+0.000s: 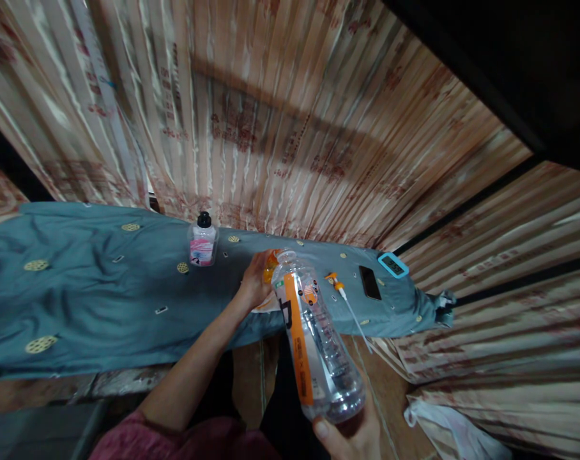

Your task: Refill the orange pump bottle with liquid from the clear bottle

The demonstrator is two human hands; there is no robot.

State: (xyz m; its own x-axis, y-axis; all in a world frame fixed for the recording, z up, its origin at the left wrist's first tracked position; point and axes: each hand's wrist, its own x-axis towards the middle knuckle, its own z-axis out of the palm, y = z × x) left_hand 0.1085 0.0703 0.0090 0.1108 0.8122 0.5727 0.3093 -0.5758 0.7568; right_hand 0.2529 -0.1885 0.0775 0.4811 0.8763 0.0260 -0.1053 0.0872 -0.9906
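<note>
On the far left of the teal-covered tabletop [79, 281], nothing is lying near either hand; a small pump bottle [202, 241] with a black cap is standing upright further right, at the far edge, well apart from the hands. Right of it, the left hand [255, 281] is reaching across the near edge, its fingers [261, 263] closing round the orange cap [271, 265] of the clear bottle [313, 338]. The bottle's long axis is running from the cap at far left down to its base at near right, tilted towards the person. The right hand [352, 434] is cupping the base from below, fingers clamped on it, so the bottle is hanging over the gap in front of the tabletop, with only its neck over the cloth. Both hands are touching the bottle; the left one is the nearer to the cap. Further right, an orange-tipped applicator [340, 287], a dark phone [369, 282] and a blue-rimmed timer [393, 264] are lying on the cloth, apart from the hands.
</note>
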